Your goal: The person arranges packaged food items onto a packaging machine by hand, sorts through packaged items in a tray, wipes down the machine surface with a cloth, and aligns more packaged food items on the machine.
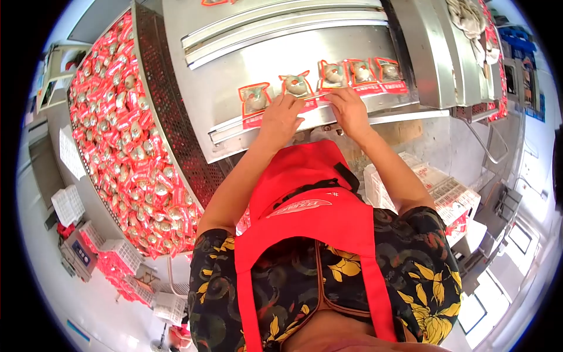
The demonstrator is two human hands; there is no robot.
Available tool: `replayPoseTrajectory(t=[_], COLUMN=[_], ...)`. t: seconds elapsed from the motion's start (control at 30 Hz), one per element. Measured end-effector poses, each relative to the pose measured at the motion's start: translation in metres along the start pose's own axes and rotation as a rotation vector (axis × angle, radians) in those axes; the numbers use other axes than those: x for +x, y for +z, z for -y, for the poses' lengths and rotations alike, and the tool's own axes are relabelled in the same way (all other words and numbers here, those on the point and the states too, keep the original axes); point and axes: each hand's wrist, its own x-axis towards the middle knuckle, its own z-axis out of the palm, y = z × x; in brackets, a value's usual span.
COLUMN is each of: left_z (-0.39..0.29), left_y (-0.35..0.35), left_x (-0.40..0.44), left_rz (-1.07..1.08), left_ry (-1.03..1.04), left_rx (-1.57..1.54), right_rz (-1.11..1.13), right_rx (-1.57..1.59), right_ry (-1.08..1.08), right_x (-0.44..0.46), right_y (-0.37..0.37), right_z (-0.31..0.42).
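Observation:
Several clear pouches with red edges, each holding a round greyish-green item, lie in a row along the front of a metal machine bed [234,61]. My left hand [282,120] rests between the leftmost pouch [255,101] and the second pouch [296,84]; its fingers lie over the second pouch's lower edge, with the thumb apart. Closed at the fingertips, my right hand [350,112] grips the red lower edge of the middle pouch [333,73]. Two more pouches [362,71] lie to its right, their red ends over the front bar.
A large perforated metal bin [155,88] full of red-and-clear packets [132,138] stands to the left. White plastic crates [448,196] sit below on the right. A metal housing [419,53] borders the bed on the right, and a long metal bar [281,29] crosses it behind.

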Motion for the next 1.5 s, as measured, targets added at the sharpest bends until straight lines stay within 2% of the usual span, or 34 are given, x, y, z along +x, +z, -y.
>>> replayPoseTrajectory(t=[0.1, 0.23, 0.3, 0.4, 0.47, 0.53, 0.6, 0.67, 0.77, 0.83, 0.97, 1.03, 1.07, 1.13, 1.23, 1.37, 1.5], left_z=[0.008, 0.010, 0.003, -0.007, -0.016, -0.026, -0.028, -0.017, 0.005, 0.003, -0.010, -0.025, -0.040, -0.083, -0.115, -0.133, -0.110], left_y=[0.020, 0.032, 0.036, 0.041, 0.036, 0.028, 0.014, 0.006, 0.007, 0.009, 0.009, 0.007, 0.010, 0.028, 0.075, 0.131, 0.165], left_x=[0.000, -0.003, -0.001, -0.003, -0.006, -0.015, -0.036, -0.055, -0.070, -0.068, -0.067, -0.061, -0.051, -0.028, 0.018, 0.080, 0.114], left_rz=[-0.014, 0.054, -0.028, 0.061, 0.019, -0.019, -0.192, -0.204, -0.215, -0.127, -0.118, -0.071, -0.073, -0.183, -0.246, -0.128, -0.008], left_ry=[0.019, 0.058, 0.083, 0.043, 0.061, 0.076, -0.112, -0.256, -0.295, -0.392, -0.361, -0.245, -0.229, -0.233, -0.021, 0.011, 0.013], left_rx=[0.032, 0.161, 0.164, 0.200, 0.192, 0.190, 0.286, 0.316, 0.354, 0.346, 0.379, 0.502, 0.507, 0.386, 0.238, 0.195, 0.207], right_rz=[0.107, 0.098, 0.096, 0.100, 0.154, 0.084, 0.081, 0.091, 0.090, 0.129, 0.107, 0.179, 0.163, 0.098, 0.083, 0.036, -0.059], right_rx=[0.054, 0.130, 0.138, 0.125, 0.157, 0.216, 0.252, 0.287, 0.289, 0.355, 0.350, 0.435, 0.436, 0.421, 0.407, 0.437, 0.393], right_ry=[-0.041, -0.088, -0.118, -0.155, -0.184, -0.063, -0.004, 0.070, 0.114, 0.173, 0.225, 0.452, 0.453, 0.468, 0.536, 0.595, 0.740], right_x=[-0.004, -0.010, -0.014, -0.020, -0.026, -0.038, -0.065, -0.105, -0.160, -0.196, -0.267, -0.294, -0.305, -0.328, -0.352, -0.359, -0.362], right_y=[0.002, -0.002, -0.005, -0.003, -0.009, -0.035, -0.056, -0.074, -0.098, -0.116, -0.145, -0.165, -0.171, -0.184, -0.195, -0.203, -0.209], right_z=[-0.022, -0.026, -0.026, -0.031, -0.034, -0.016, -0.019, -0.024, -0.038, -0.047, -0.067, -0.071, -0.075, -0.079, -0.084, -0.083, -0.071])
